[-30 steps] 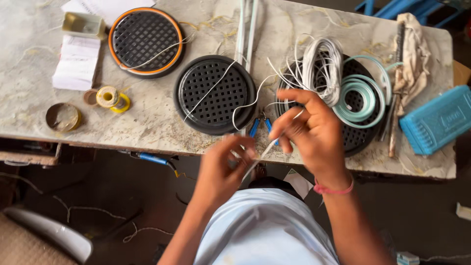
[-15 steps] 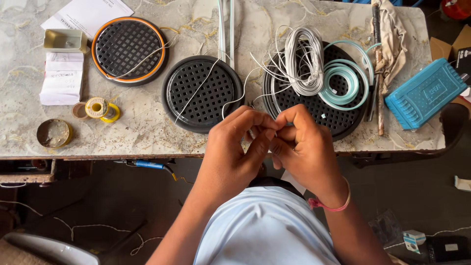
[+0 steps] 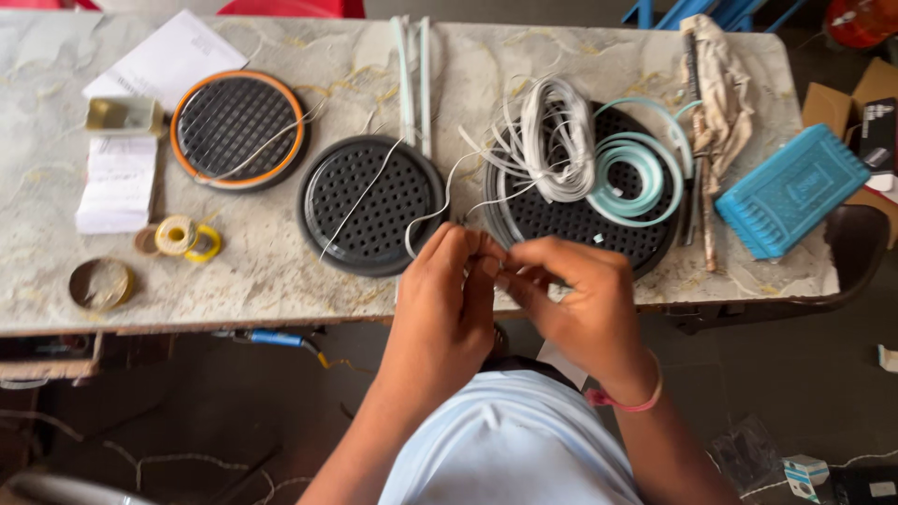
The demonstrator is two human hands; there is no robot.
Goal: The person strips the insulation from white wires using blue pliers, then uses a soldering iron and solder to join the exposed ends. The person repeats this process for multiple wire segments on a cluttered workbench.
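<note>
Where both hands (image 3: 510, 281) pinch it, white wire (image 3: 440, 201) looks thin & curvy.

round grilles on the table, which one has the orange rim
The leftmost round grille, next to the white papers. Its rim is orange, while the middle grille and the right grille, under the coiled white wire, are all black.

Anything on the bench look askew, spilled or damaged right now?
Nothing looks broken or spilled. Loose white wire trails across the middle black grille towards both hands, left hand and right hand, pinched together at the table edge. The white wire coil lies untidily on the right grille.
</note>
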